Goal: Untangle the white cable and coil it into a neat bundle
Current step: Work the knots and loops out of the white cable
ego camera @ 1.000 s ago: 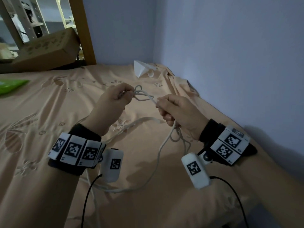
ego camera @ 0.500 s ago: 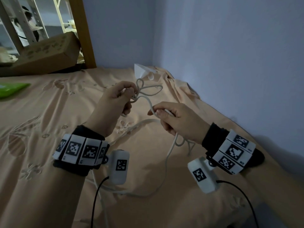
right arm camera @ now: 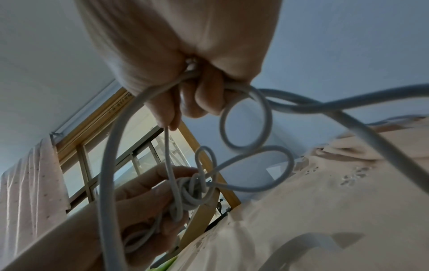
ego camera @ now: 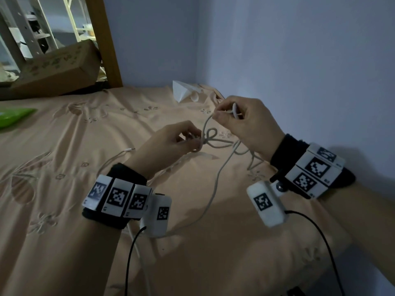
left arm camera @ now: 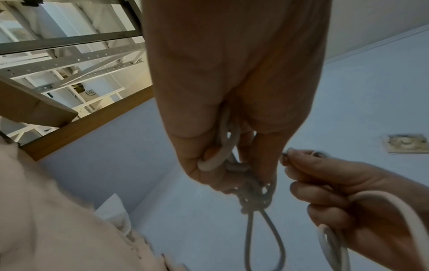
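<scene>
A thin white cable (ego camera: 215,184) is held up over the bed between both hands, with a tight knot (ego camera: 205,140) and small loops in it. My left hand (ego camera: 181,139) pinches the cable at the knot (right arm camera: 190,194); the knot (left arm camera: 253,194) hangs just below its fingertips with a loop under it. My right hand (ego camera: 241,118) is higher and further right, its fingers curled round a strand (right arm camera: 167,146) that runs down to the knot. The slack falls to the sheet and one plug end (ego camera: 130,149) lies left of my left wrist.
The bed has a peach embroidered sheet (ego camera: 74,157). Blue walls meet in the corner at the right. A folded white paper (ego camera: 183,91) lies at the far corner, a cardboard box (ego camera: 53,69) and a wooden post (ego camera: 104,39) at the back left, a green object (ego camera: 12,117) at the left edge.
My right hand has risen and moved right and away, drawing a strand up out of the knot. The loops by my left hand have shrunk. The left hand has stayed on the knot.
</scene>
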Motion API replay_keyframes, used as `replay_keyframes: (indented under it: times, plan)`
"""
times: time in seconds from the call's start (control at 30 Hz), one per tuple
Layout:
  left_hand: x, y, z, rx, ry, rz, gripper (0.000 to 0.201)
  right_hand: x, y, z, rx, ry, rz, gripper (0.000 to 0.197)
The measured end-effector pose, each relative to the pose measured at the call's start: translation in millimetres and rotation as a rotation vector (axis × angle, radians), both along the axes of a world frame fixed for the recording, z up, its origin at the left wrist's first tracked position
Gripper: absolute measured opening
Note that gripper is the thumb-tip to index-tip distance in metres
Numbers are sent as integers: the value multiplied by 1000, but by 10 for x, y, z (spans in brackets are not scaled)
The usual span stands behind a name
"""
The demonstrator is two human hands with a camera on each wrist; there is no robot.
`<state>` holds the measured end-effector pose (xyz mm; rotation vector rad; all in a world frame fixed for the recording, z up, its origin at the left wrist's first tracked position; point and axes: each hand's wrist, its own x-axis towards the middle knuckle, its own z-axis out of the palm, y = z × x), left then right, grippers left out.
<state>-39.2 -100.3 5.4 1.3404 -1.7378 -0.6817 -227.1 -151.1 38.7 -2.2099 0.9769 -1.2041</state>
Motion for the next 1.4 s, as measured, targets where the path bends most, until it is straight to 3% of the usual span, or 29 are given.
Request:
replay_keyframes:
  times: [0.2,0.37,0.47,0.63,0.83,0.93,1.07,1.13,1.23,1.4]
  plan:
    - [-36,93,89,36,78,-165,12,41,-143,49,-31,93,-70,9]
    - [3,120,99,106,181,-206,36,29,-187,32,-17,220,-72,23]
    - [-13,149,125,106,274,-251,47,-16,-194,40,14,208,-48,26]
    - [-74,137,101,78,382,-382,20,-44,-160,117,99,195,40,24]
    - [-60,122,110,74,590,-380,18,-157,-130,170,339,243,211,31]
    - [-3,62,100,99,734,-329,14,-170,-98,103,305,312,273,4]
    - [7,53,111,113,836,-344,13,-132,-110,-28,196,386,189,25]
    - [-4,55,101,115,828,-355,14,-85,-119,-98,158,385,115,12]
    - [-11,52,102,125,837,-329,12,-41,-124,-189,56,359,64,24]
    - [15,10,87,80,896,-306,16,36,-66,-254,-226,512,6,14]
